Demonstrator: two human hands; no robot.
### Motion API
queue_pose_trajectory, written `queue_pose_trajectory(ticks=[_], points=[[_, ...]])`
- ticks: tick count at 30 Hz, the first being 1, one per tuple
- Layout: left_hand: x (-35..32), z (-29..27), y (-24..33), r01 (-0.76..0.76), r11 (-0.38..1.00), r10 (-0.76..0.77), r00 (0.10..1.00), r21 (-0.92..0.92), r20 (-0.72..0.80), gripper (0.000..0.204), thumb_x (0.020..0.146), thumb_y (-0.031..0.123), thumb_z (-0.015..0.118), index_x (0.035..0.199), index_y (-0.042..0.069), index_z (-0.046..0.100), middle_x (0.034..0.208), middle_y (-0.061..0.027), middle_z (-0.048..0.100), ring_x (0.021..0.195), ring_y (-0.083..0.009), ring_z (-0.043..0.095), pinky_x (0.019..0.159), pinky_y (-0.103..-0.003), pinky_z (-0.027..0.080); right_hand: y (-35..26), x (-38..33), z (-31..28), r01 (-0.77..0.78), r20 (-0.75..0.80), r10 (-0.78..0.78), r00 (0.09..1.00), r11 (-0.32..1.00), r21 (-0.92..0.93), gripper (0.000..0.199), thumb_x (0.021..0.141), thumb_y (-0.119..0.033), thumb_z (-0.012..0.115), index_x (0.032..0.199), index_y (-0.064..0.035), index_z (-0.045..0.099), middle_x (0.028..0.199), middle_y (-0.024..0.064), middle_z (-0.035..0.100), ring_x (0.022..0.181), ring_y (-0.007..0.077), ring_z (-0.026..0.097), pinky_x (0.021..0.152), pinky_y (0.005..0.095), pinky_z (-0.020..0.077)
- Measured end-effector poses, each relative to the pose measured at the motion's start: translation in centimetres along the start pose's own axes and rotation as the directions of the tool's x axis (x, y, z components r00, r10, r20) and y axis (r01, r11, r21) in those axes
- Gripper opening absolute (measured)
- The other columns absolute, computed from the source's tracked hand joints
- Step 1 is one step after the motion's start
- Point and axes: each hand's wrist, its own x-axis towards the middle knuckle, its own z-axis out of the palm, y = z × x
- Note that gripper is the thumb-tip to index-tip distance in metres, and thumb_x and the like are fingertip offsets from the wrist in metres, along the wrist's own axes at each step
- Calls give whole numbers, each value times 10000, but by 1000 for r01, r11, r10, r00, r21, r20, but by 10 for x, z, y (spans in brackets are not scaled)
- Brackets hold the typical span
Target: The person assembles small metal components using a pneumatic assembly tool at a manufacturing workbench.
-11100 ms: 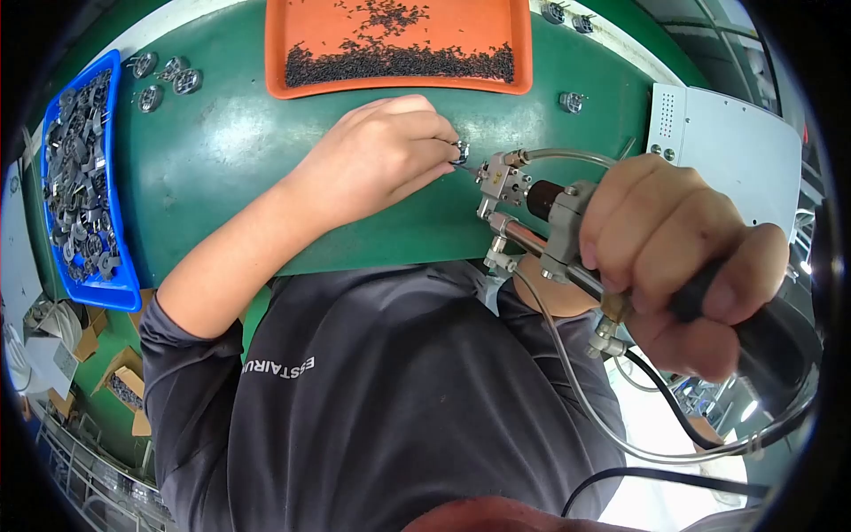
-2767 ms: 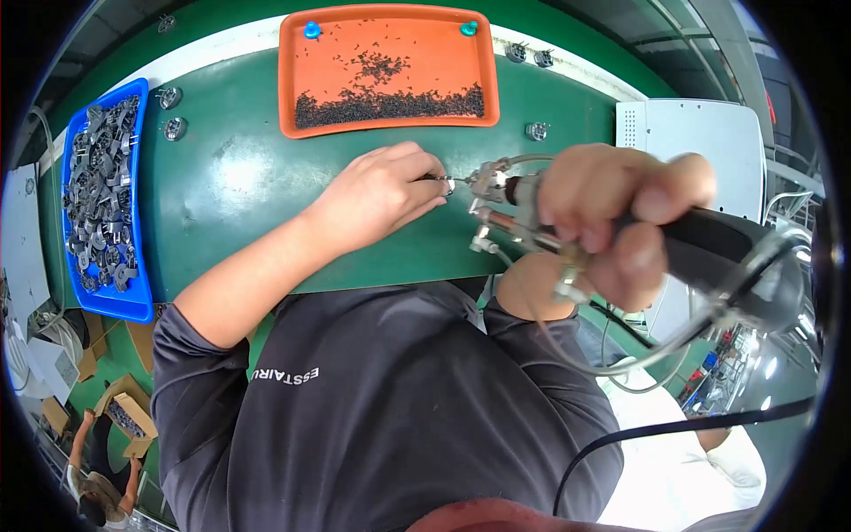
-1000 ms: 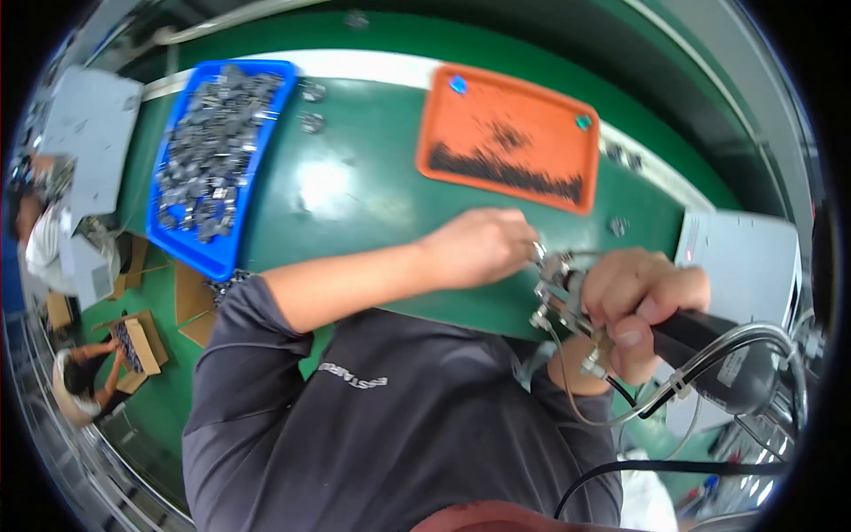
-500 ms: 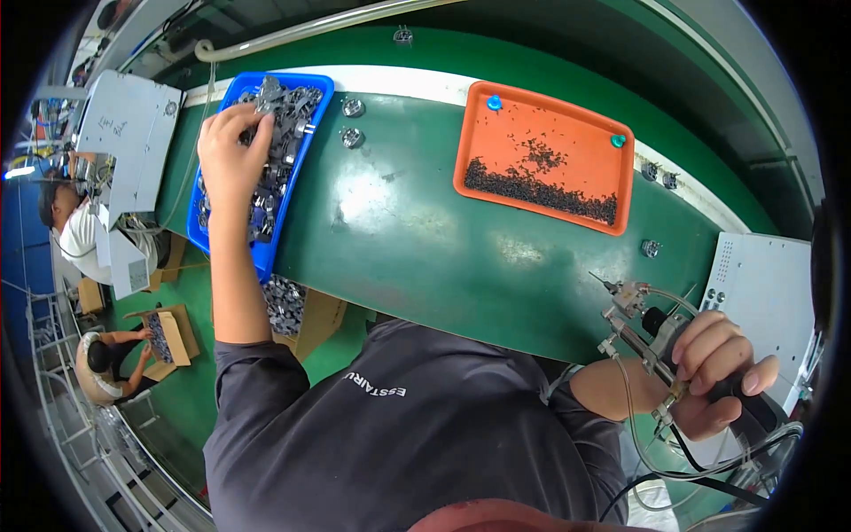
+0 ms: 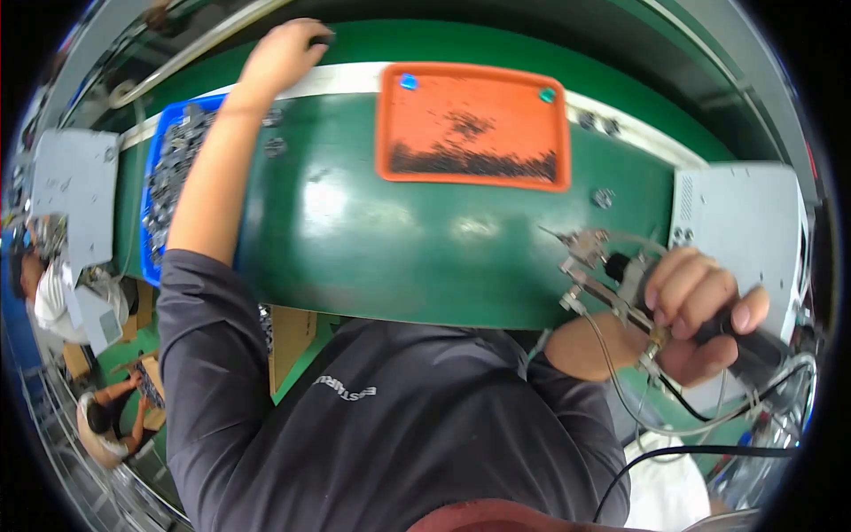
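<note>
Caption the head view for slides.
Right hand grips a hosed metal tool; left hand extends beyond the blue tray of dark parts.

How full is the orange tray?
Partly full: in the orange tray, small black pieces bank along the side nearest the person, with a sparser patch mid-tray and bare orange showing around it.
</note>
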Motion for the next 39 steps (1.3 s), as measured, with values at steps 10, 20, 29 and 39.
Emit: queue_pose_trajectory(ticks=[10, 20, 29, 39], points=[[-9, -42, 141, -111, 928, 24, 970, -354, -242, 157, 902, 118, 750, 1019, 16, 776, 1030, -117, 783, 906, -250, 757, 846, -334, 577, -13, 0, -24, -160, 145, 160, 976, 987, -17, 376, 1063, -445, 578, 1316, -167, 555, 777, -10, 546, 654, 141, 543, 617, 314, 440], [-90, -1, 297, -281, 699, 299, 950, -658, -88, 126, 827, 132, 784, 932, 65, 768, 1005, -23, 690, 932, -233, 656, 822, -384, 537, -3, 7, -14, -239, 243, 235, 941, 971, -14, 356, 1050, -441, 607, 1267, -166, 544, 741, -10, 547, 603, 137, 538, 582, 305, 460], [-88, -1, 299, -275, 669, 295, 951, -691, -94, 146, 823, 129, 790, 944, 49, 771, 1017, -28, 703, 955, -223, 661, 837, -376, 557, 3, 12, -10, -291, 283, 285, 916, 957, -21, 361, 1041, -462, 618, 1262, -190, 531, 739, -5, 555, 590, 139, 547, 570, 303, 468], [-86, -1, 298, -288, 635, 299, 947, -717, -117, 170, 792, 89, 820, 939, 17, 774, 1035, -82, 730, 906, -273, 680, 788, -397, 560, 9, 12, -5, -283, 253, 268, 930, 959, 24, 351, 1039, -458, 623, 1244, -185, 540, 731, -8, 549, 581, 133, 545, 558, 296, 461]])
